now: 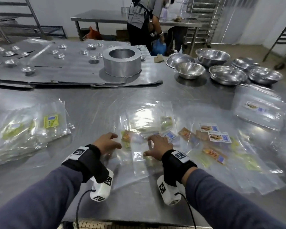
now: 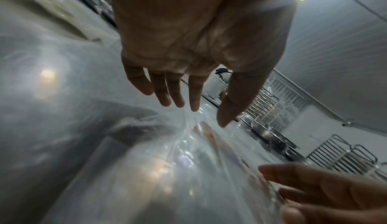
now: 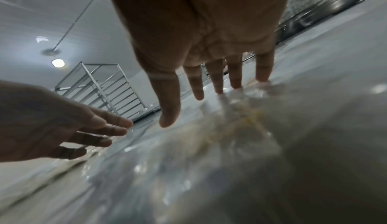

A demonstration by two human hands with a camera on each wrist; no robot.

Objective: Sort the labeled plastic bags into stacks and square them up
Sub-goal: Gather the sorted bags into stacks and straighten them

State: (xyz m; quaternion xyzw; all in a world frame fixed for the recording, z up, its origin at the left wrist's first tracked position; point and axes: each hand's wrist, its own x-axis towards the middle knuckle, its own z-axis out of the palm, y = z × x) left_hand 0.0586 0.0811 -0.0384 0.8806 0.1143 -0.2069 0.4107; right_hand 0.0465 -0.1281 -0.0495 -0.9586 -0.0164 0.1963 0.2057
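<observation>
labeled plastic bags (image 1: 157, 129) lie loose and overlapping on steel table (image 1: 106, 96), centre to right of near edge, labels mixed: orange, green, white w/ blue block. one clear bag (image 1: 139, 161) lies lengthwise between the two hands.

left hand (image 1: 106, 142) palm down over left edge of the loose pile, fingers spread and nearly straight, gripping nothing; left wrist view shows fingers (image 2: 178, 93) extended above the plastic, contact unclear. right hand (image 1: 158, 146) palm down on the pile, fingers splayed and straight; right wrist view shows fingertips (image 3: 261, 76) touching the film, thumb apart. nothing pinched by either hand.

sorted stack of green-label bags (image 1: 31, 128) on table far left, well apart from hands, edges fanned, not square. second stack, white-label bags (image 1: 257, 111), far right, behind the loose pile.

further back: steel bowls (image 1: 221, 68) grouped at right; round metal tin (image 1: 122, 61) on flat sheets w/ small metal cups (image 1: 59, 55) at left. second person (image 1: 144, 22) stands at another table behind. wire racks along wall.
</observation>
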